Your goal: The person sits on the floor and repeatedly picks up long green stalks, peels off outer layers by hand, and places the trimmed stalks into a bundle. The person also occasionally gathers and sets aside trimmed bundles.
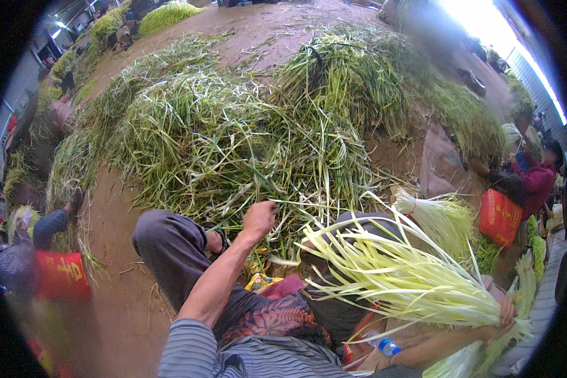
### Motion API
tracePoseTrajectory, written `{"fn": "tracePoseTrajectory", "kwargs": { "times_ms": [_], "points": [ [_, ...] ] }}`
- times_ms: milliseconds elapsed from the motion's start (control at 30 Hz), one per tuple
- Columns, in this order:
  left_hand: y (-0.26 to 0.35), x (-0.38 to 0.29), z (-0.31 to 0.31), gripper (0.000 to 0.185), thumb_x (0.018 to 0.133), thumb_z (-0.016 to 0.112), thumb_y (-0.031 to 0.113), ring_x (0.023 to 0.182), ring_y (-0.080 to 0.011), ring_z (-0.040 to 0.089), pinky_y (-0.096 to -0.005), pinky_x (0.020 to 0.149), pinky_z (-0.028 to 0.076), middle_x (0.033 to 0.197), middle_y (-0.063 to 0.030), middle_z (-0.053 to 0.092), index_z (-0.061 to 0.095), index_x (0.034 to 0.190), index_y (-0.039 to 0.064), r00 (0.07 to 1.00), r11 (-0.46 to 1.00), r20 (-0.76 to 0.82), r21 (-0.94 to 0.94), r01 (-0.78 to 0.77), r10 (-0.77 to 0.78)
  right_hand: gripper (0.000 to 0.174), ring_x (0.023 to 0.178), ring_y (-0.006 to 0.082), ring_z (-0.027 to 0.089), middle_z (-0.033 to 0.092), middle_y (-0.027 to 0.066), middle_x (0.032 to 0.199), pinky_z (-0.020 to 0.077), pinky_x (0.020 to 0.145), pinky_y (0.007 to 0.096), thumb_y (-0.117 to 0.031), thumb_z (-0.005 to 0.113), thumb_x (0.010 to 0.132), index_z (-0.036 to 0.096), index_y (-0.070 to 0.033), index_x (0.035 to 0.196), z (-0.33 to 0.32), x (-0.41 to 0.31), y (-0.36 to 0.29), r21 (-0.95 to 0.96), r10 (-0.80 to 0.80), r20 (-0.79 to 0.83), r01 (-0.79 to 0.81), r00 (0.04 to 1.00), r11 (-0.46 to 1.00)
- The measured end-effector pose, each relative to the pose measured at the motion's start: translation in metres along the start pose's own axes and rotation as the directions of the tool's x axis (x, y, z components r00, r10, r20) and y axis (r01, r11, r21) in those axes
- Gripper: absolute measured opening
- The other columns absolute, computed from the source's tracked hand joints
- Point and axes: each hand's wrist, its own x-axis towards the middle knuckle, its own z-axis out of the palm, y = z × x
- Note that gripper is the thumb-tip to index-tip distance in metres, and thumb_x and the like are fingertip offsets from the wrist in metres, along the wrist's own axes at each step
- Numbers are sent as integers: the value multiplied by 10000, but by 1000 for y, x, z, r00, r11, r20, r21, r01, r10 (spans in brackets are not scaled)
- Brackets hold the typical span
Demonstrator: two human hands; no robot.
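Note:
My right hand is closed around the pale stem ends of a large bunch of blanched yellow chives, at the lower right. The loose leaf tips fan out leftward over my lap and right knee. My left hand forms a fist above my lap, with a thin pale leaf running from it towards the bunch. In front of my legs lies a wide heap of tangled green and yellowish leaves. A tied bundle of chives lies beyond my right knee.
A bottle with a blue cap lies beside my right forearm. Co-workers sit on red bags at the left and right. A darker leafy pile rises beyond the heap. More piles line the brown floor.

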Motion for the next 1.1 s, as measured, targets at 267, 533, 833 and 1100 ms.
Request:
{"fn": "tracePoseTrajectory", "kwargs": {
  "times_ms": [267, 533, 833, 1100],
  "points": [
    [38, -6, -56, 235, 735, 684, 51, 633, -144, 596, -270, 592, 478, 780, -74, 645, 624, 961, 28, 952, 841, -207, -452, -299, 227, 289, 754, 170, 479, 445, 84, 844, 409, 756, 274, -273, 343, 905, 463, -19, 973, 33, -5, 36, 243, 169, 371, -271, 913, 931],
    [99, -43, -84, 175, 774, 702, 182, 706, -260, 604, -338, 594, 474, 798, -99, 619, 671, 908, 74, 778, 745, 47, -329, -580, 626, 285, 797, 163, 470, 446, 107, 884, 384, 791, 277, -243, 354, 905, 448, 5, 1008, 6, -4, 13, 54, 62, 108, -69, 992, 996],
    [95, -44, -67, 177, 792, 654, 187, 807, -280, 599, -379, 697, 474, 837, -92, 601, 670, 951, 113, 733, 784, 287, -314, -536, 616, 380, 952, 217, 472, 448, 182, 1055, 350, 893, 306, -234, 318, 914, 412, 65, 1127, -12, -2, 1, -182, -132, -145, 105, 981, 978],
    [84, -48, -45, 100, 799, 616, 95, 755, -271, 585, -349, 666, 460, 797, -124, 580, 604, 863, 19, 848, 796, 91, -408, -446, 522, 474, 1089, 265, 474, 450, 249, 1206, 321, 983, 332, -226, 287, 922, 380, 119, 1233, -19, -2, -3, -775, -531, -323, 103, 783, 623]
  ]
}}
